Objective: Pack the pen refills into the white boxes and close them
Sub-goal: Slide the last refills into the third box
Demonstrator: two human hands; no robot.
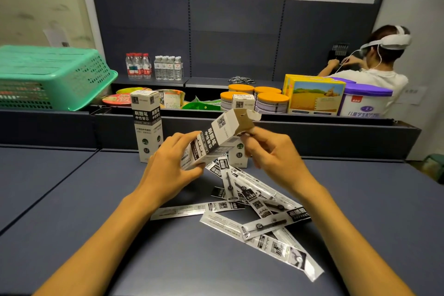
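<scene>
My left grip (171, 160) wraps the tilted white box (217, 138), flap open toward one o'clock. My right grip (269, 149) pinches at its open mouth. Pen refills (259, 209) lie scattered on the table (72, 199) at five o'clock.

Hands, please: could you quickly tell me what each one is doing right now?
Left hand: grips the tilted white box near its bottom.
Right hand: fingers pinched at the box's open end; contents cannot be told.
</scene>
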